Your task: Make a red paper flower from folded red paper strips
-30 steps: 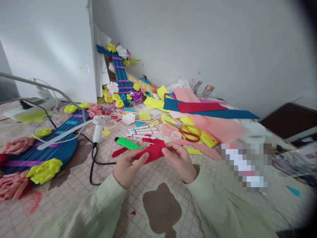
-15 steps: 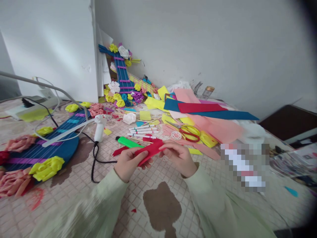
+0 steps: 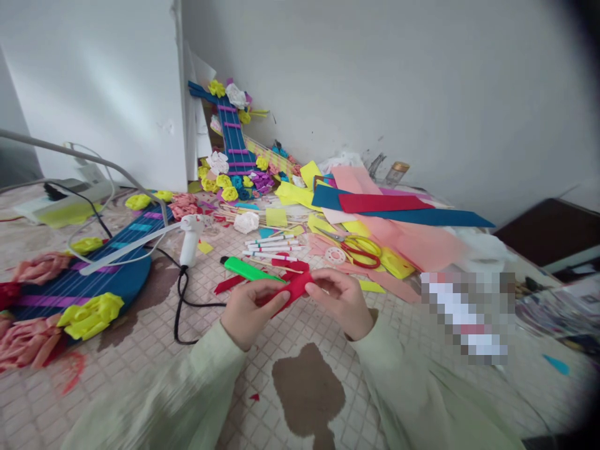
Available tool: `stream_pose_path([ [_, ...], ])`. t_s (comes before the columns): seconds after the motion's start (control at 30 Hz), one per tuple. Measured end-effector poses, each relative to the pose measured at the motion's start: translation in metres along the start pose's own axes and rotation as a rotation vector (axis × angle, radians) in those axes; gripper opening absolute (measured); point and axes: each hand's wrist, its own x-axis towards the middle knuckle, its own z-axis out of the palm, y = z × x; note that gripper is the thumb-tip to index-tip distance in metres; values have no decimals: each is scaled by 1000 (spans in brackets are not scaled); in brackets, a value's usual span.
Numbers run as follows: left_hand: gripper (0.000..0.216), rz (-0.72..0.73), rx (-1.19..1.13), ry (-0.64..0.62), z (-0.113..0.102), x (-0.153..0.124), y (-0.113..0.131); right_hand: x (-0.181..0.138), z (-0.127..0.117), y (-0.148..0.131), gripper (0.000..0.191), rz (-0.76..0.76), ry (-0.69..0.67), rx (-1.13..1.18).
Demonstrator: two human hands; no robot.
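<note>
Between my two hands is a strip of red crepe paper [image 3: 298, 286], held above the tiled tabletop. My left hand [image 3: 253, 307] pinches its left part between thumb and fingers. At its right end the thumb and fingertips of my right hand [image 3: 341, 299] press on the paper. Just beyond my left hand lies a green utility knife [image 3: 248, 269]. More red paper pieces [image 3: 289, 265] lie behind the strip, and another red scrap [image 3: 229, 283] sits by the knife.
A white glue gun [image 3: 189, 242] stands left with its black cord looping near my left hand. Behind are markers [image 3: 272, 249], scissors [image 3: 359, 249] and crepe paper sheets [image 3: 412, 215]. A blue paper guitar [image 3: 126, 265] with paper flowers lies left; another guitar [image 3: 233, 134] leans at the wall.
My left hand has slid right and closer to my right hand, covering more of the red strip. Less of the paper shows between them. The camera view has shifted slightly.
</note>
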Motion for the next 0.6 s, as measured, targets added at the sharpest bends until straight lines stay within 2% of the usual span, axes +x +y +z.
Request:
stream_pose_path([
  [0.1,17,-18,-41,-14,1,-1,-2,0,2,-4,18,45,9,14],
  [0.33,14,-94,-117,-37,6,-3,-3,0,2,-8,18,67,24,22],
  [0.6,10,-161,-119,-51,10,-6,9,0,1,-7,19,83,21,7],
])
